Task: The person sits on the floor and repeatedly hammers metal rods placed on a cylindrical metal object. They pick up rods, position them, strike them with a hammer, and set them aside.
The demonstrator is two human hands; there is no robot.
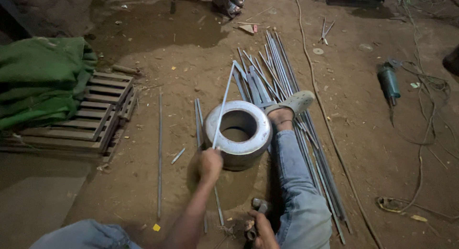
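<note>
Rod (223,105), thin and grey, runs from my left hand (210,164) up toward twelve o'clock, lying across the rim of the metal ring (248,143) that sits on the dirt floor (373,153) at the middle of my view. My left hand is closed tight around the rod's near end, just at the ring's seven o'clock edge. My right hand (262,230) is down at six o'clock, wrapped on a hammer (260,205); the bottom edge cuts the hand off and its handle is mostly hidden, so I cannot make out the whole grip. One ring, one rod in hand.

My right leg in jeans stretches past the ring at three o'clock, its sandal (296,101) resting on a bundle of rods (277,72) too many and too overlapped to count. Two or three more single rods (159,153) lie loose at nine o'clock. One stack of wooden slat frames (95,115) sits at nine o'clock, half covered by a green cloth (40,79). One angle grinder (388,82) lies at two o'clock among tangled cables. At twelve o'clock another person's foot (229,5) is cut off by the top edge.
</note>
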